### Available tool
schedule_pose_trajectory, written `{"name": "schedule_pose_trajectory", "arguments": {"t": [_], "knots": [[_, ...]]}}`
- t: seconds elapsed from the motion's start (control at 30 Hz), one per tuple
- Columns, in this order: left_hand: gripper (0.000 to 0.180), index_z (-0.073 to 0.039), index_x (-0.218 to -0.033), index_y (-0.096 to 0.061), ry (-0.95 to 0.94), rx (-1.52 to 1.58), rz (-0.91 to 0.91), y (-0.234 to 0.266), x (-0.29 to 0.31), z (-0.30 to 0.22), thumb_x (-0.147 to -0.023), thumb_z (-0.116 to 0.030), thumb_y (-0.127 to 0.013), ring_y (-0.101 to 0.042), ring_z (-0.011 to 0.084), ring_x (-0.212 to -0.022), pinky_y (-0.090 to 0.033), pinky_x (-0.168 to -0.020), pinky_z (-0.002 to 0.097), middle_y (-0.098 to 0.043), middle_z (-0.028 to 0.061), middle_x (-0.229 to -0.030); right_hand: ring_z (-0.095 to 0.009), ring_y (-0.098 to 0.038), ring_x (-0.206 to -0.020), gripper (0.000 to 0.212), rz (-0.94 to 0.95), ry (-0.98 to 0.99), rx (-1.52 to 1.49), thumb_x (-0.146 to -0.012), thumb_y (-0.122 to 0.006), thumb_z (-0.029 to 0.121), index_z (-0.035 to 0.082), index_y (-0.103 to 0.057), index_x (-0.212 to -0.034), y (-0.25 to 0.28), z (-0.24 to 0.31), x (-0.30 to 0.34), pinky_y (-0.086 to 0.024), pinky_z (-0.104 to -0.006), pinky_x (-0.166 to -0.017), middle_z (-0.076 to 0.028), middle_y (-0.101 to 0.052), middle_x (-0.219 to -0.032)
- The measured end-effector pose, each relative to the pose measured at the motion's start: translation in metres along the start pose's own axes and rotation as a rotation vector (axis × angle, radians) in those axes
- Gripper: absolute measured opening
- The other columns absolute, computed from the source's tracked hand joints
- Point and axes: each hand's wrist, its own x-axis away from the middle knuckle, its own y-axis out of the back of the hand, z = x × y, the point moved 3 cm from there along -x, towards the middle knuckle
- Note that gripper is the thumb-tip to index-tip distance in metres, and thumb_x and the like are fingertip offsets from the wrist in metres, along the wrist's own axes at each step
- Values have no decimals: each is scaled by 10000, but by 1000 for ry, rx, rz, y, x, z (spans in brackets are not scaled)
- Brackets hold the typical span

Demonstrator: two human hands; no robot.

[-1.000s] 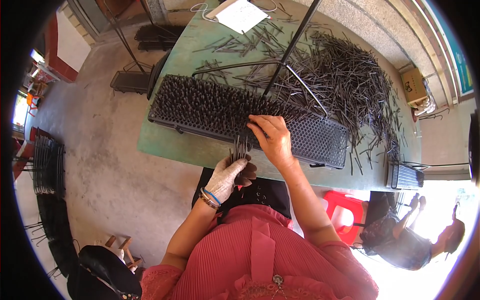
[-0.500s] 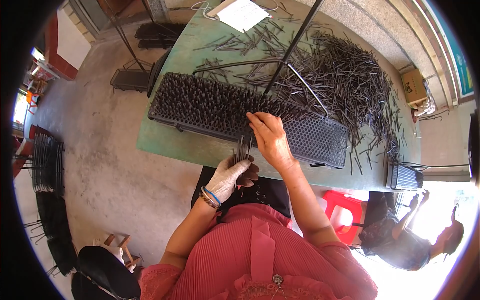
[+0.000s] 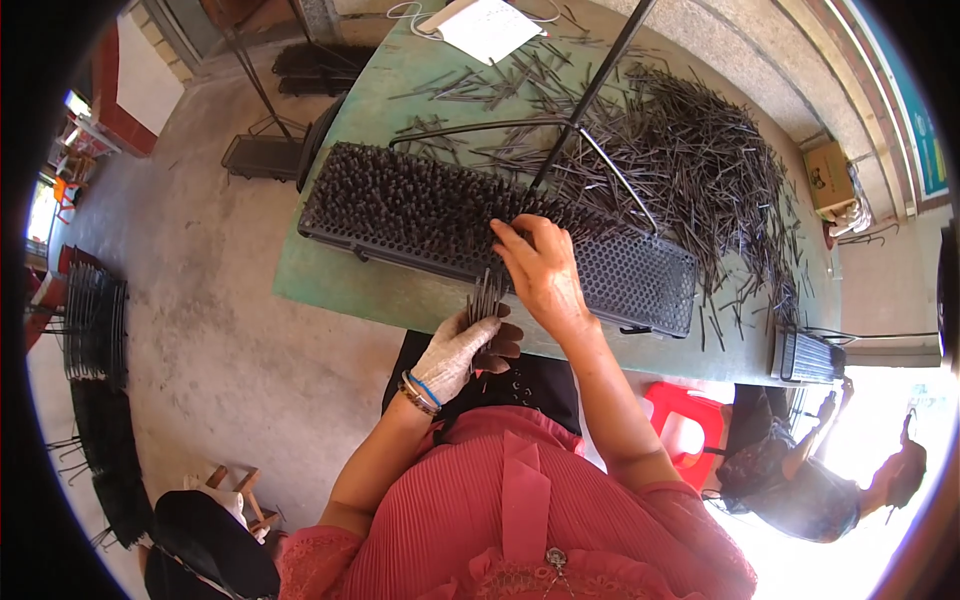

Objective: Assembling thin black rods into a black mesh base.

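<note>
A long black perforated rack (image 3: 640, 275) lies across the near side of the green table. Short thin dark rods (image 3: 400, 200) stand upright in its holes over the left and middle; bare holes show at its right end. My left hand (image 3: 462, 350), in a pale glove, is closed around a bundle of similar rods (image 3: 485, 296) just in front of the rack. Bare, my right hand (image 3: 545, 275) reaches over the rack's middle, at the edge of the filled part. Its thumb and fingertips are pinched together among the rods; what they hold is too small to make out.
Loose rods lie in a big heap (image 3: 700, 150) behind the rack on the green table (image 3: 345, 285). A black handle frame (image 3: 590, 90) rises from the rack. Papers (image 3: 490, 28) rest at the far edge. Another person (image 3: 800, 470) works at right near a red stool (image 3: 690, 425).
My right hand has shifted slightly, its fingertips still at the rods in the rack. My left hand stays nearly in place with its bundle.
</note>
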Motion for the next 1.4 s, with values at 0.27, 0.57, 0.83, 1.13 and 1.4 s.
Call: {"name": "schedule_pose_trajectory", "arguments": {"t": [0.27, 0.57, 0.83, 1.13, 1.4], "knots": [[338, -3, -1221, -534, -74, -35, 105, -6, 6, -15, -995, -254, -524, -683, 190, -856, -569, -686, 285, -675, 124, -1026, -167, -628, -653, 280, 284, -494, -543, -836, -749, 173, -45, -688, -1000, 0, -8, 30, -499, -298, -598, -110, -666, -834], [317, -22, -1222, -543, -79, 13, -37, 11, 0, -2, -997, -245, -531, -686, 184, -859, -566, -688, 291, -681, 120, -1053, -71, -610, -704, 179, 80, -744, -736, -871, -720, 107, -26, -696, -989, 6, -9, 15, -489, -225, -653, -48, -692, -780], [344, -21, -1274, -494, -32, 36, 9, 7, -1, 1, -994, -216, -535, -684, 185, -813, -558, -663, 284, -681, 135, -1036, -115, -647, -731, 160, -189, -484, -545, -862, -718, 71, -5, -689, -1000, -12, -4, -1, -510, -259, -683, -80, -696, -887], [322, -6, -1251, -493, -49, 51, -10, 10, -1, 0, -990, -192, -531, -678, 182, -744, -552, -617, 270, -681, 159, -1011, -155, -653, -736, 170, -119, -329, -390, -840, -724, 48, 3, -691, -1001, -19, -4, -3, -521, -277, -687, -95, -705, -900], [301, -3, -1232, -499, -35, 53, -13, 11, -2, 1, -990, -180, -527, -677, 176, -738, -550, -611, 265, -682, 155, -1002, -253, -628, -836, 178, -109, -103, -233, -797, -753, 82, 44, -716, -967, -16, 1, -9, -498, -346, -755, -90, -708, -907]]}}
